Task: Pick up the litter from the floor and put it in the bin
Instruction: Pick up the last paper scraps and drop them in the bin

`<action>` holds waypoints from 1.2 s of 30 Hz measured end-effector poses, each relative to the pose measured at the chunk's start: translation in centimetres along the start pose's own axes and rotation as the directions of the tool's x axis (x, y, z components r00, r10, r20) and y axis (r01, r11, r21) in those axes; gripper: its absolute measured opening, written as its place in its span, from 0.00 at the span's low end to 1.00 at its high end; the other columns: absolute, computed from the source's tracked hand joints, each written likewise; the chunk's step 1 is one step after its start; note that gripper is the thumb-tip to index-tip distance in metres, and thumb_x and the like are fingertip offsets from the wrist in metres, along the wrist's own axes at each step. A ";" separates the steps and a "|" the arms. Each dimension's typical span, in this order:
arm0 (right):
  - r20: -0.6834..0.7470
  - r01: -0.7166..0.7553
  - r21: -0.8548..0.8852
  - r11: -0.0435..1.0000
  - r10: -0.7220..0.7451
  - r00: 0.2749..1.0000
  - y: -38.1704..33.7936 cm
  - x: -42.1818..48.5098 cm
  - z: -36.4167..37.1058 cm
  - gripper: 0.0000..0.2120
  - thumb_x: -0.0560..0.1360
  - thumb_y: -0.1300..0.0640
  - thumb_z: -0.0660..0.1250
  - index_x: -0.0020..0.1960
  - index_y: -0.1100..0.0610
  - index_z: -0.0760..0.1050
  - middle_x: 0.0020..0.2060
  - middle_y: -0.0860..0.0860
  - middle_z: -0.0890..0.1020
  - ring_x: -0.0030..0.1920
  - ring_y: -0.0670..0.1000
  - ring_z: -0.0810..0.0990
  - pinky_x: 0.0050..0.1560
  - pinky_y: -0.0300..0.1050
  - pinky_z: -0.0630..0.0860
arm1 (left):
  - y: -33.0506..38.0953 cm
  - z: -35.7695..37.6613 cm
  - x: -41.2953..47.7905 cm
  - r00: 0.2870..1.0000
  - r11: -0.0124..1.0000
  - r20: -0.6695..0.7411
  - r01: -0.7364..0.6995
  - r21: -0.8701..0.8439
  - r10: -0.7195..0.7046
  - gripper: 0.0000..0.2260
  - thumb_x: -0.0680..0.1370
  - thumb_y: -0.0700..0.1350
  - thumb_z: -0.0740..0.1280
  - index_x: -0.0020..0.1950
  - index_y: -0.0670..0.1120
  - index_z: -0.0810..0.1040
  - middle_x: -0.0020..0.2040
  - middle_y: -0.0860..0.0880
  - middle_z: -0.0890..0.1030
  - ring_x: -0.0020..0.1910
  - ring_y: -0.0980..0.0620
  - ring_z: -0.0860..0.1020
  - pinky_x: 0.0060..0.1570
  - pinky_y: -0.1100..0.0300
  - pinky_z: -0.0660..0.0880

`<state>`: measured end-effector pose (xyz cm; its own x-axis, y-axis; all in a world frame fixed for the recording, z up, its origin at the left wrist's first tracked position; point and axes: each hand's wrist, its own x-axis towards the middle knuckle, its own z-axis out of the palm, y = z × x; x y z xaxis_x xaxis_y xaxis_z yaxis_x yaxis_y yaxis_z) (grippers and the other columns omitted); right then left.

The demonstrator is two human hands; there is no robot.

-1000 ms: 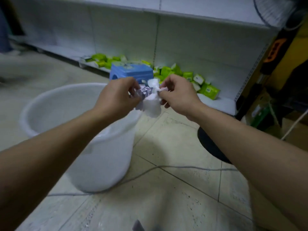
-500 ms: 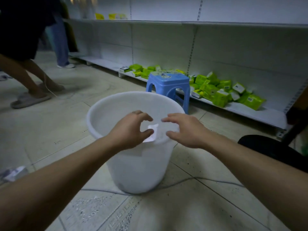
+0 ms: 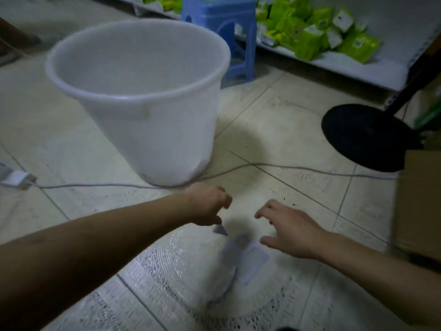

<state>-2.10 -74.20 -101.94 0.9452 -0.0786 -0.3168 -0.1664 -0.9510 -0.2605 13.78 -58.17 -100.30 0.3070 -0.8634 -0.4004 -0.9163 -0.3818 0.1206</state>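
Observation:
A white plastic bin (image 3: 152, 139) stands on the tiled floor, upper left of centre. On the floor in front of me lies pale, flat litter (image 3: 241, 256), blurred, looking like a wrapper or paper. My left hand (image 3: 207, 204) hovers just above its upper left end, fingers curled, with a small pale scrap at its fingertips; whether it grips anything is unclear. My right hand (image 3: 288, 230) is spread open just to the right of the litter, holding nothing.
A grey cable (image 3: 298, 167) runs across the floor behind my hands, past the bin's base. A black fan base (image 3: 365, 137) sits at right, a cardboard box (image 3: 417, 201) at the right edge, a blue stool (image 3: 222, 22) behind the bin, green packets (image 3: 310, 37) on the low shelf.
The crumpled paper left my hands over the bin. Both hands have since dropped from the bin's rim to the floor in front of it, over another piece of litter.

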 end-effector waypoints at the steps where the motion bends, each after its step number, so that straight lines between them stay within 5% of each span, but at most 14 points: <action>1: 0.040 0.004 0.009 1.000 -0.004 0.999 0.3 -0.4 2.1 0.25 0.73 0.43 0.67 0.68 0.47 0.67 0.64 0.47 0.71 0.56 0.51 0.77 0.48 0.41 0.69 | 0.3 1.7 0.6 0.998 0.999 0.051 0.037 -0.028 -0.035 0.21 0.74 0.54 0.69 0.64 0.48 0.72 0.60 0.46 0.75 0.55 0.47 0.76 0.47 0.56 0.73; 5: 0.123 0.039 0.020 0.999 -0.041 0.992 0.9 -1.2 8.8 0.27 0.75 0.45 0.64 0.71 0.46 0.63 0.68 0.51 0.69 0.63 0.53 0.71 0.56 0.45 0.70 | 1.5 7.8 2.1 0.966 0.943 0.057 0.257 -0.210 -0.251 0.19 0.74 0.54 0.68 0.63 0.49 0.73 0.58 0.47 0.76 0.54 0.46 0.76 0.49 0.54 0.76; 8: 0.157 0.089 -0.009 0.996 -0.087 0.984 1.0 -0.8 12.0 0.31 0.76 0.45 0.63 0.76 0.46 0.56 0.77 0.54 0.55 0.71 0.56 0.61 0.67 0.50 0.62 | 2.0 11.0 2.6 0.918 0.862 0.024 0.380 -0.334 -0.395 0.16 0.74 0.49 0.67 0.62 0.51 0.74 0.57 0.47 0.75 0.54 0.47 0.76 0.49 0.51 0.77; 13: 0.144 0.106 -0.060 0.993 -0.096 0.985 0.5 0.3 14.2 0.32 0.78 0.43 0.59 0.78 0.49 0.51 0.79 0.54 0.49 0.76 0.55 0.51 0.73 0.53 0.52 | 1.9 13.5 3.3 0.882 0.824 -0.047 0.417 -0.385 -0.468 0.15 0.74 0.53 0.66 0.60 0.53 0.75 0.54 0.49 0.75 0.52 0.48 0.74 0.46 0.52 0.77; 19: 0.146 0.009 -0.067 0.998 0.001 0.989 2.2 1.5 13.6 0.30 0.77 0.48 0.62 0.76 0.51 0.57 0.70 0.53 0.65 0.66 0.54 0.64 0.63 0.49 0.62 | 1.5 14.6 4.7 0.895 0.879 -0.104 0.394 -0.270 -0.433 0.15 0.75 0.54 0.64 0.59 0.50 0.74 0.54 0.48 0.75 0.53 0.47 0.73 0.42 0.54 0.72; 23: 0.089 -0.047 -0.004 0.999 0.047 0.995 2.8 1.6 14.2 0.25 0.75 0.49 0.64 0.71 0.49 0.67 0.65 0.52 0.70 0.62 0.53 0.68 0.58 0.47 0.63 | 1.1 15.2 4.9 0.890 0.860 -0.117 0.382 -0.339 -0.442 0.13 0.74 0.52 0.66 0.54 0.47 0.73 0.53 0.47 0.73 0.52 0.47 0.71 0.41 0.54 0.72; 26: 0.045 -0.048 0.040 0.998 0.046 0.998 3.0 1.4 14.4 0.13 0.77 0.53 0.63 0.61 0.48 0.76 0.56 0.50 0.76 0.56 0.52 0.74 0.52 0.45 0.66 | 0.8 14.5 4.9 0.900 0.851 -0.092 0.364 -0.379 -0.426 0.08 0.74 0.50 0.66 0.46 0.48 0.72 0.48 0.48 0.76 0.48 0.48 0.73 0.39 0.56 0.71; 29: -0.023 -0.200 0.247 0.948 0.212 0.977 2.8 1.2 12.6 0.07 0.76 0.52 0.65 0.39 0.48 0.76 0.34 0.44 0.78 0.37 0.45 0.78 0.35 0.38 0.69 | 0.6 12.6 5.0 0.909 0.817 -0.063 0.338 -0.468 -0.412 0.03 0.75 0.46 0.67 0.43 0.48 0.75 0.45 0.49 0.79 0.43 0.49 0.75 0.39 0.57 0.73; 31: -0.108 -0.241 0.393 0.887 0.305 0.946 2.9 1.9 10.1 0.15 0.75 0.50 0.68 0.31 0.46 0.70 0.25 0.43 0.74 0.28 0.40 0.73 0.29 0.34 0.66 | 0.6 10.1 5.5 0.913 0.812 -0.129 0.271 -0.517 -0.387 0.03 0.75 0.46 0.68 0.45 0.48 0.78 0.45 0.49 0.81 0.42 0.52 0.77 0.42 0.56 0.76; 36: -0.164 -0.201 0.512 0.835 0.325 0.931 3.2 4.3 0.3 0.10 0.71 0.54 0.72 0.32 0.51 0.76 0.25 0.45 0.76 0.27 0.43 0.74 0.30 0.40 0.70 | -0.1 0.0 6.2 0.859 0.785 -0.342 0.104 -0.611 -0.380 0.08 0.75 0.48 0.70 0.53 0.48 0.80 0.47 0.50 0.83 0.43 0.56 0.80 0.47 0.58 0.79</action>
<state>1.37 -77.54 -104.44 0.8723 -0.4316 -0.2299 -0.4731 -0.6257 -0.6202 15.81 -63.43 -102.81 0.7003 -0.7094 -0.0789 -0.5301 -0.5910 0.6080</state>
